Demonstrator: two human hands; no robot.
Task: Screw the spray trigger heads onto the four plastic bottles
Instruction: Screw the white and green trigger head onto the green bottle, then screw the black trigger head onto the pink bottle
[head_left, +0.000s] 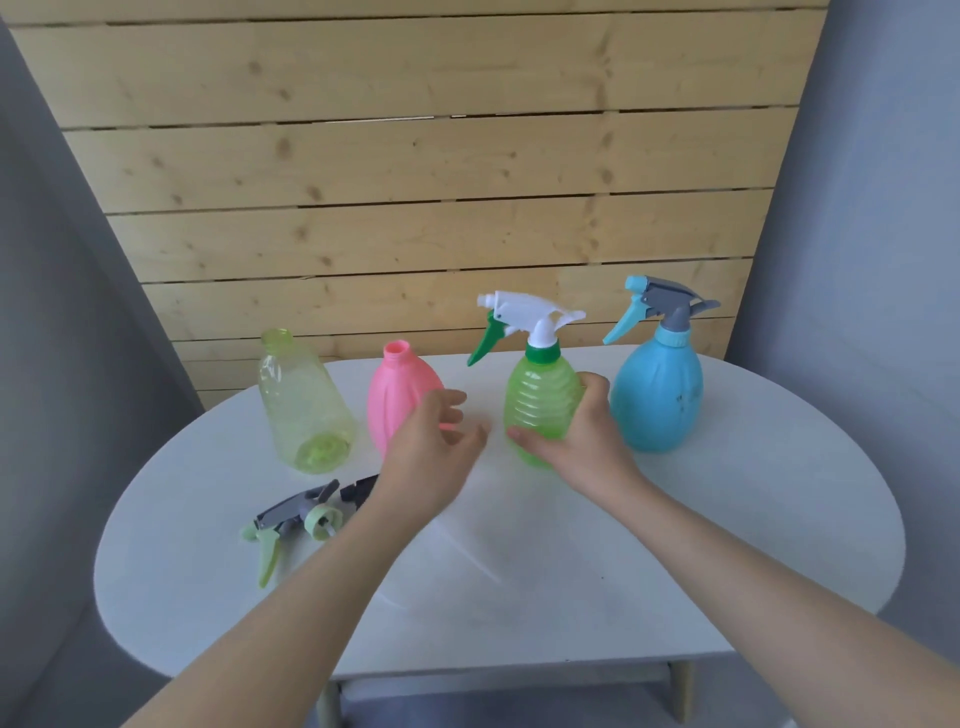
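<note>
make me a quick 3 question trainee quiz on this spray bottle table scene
1. True or false: the right hand grips the green bottle.
2. How many bottles already carry a trigger head? A) one B) two C) three
3. Fill in: the loose trigger heads lie on the table in front of the ____ bottle.

Key: 1 true. 2 B, the green bottle and the blue bottle; the pink bottle is open-necked. 3 yellow.
</note>
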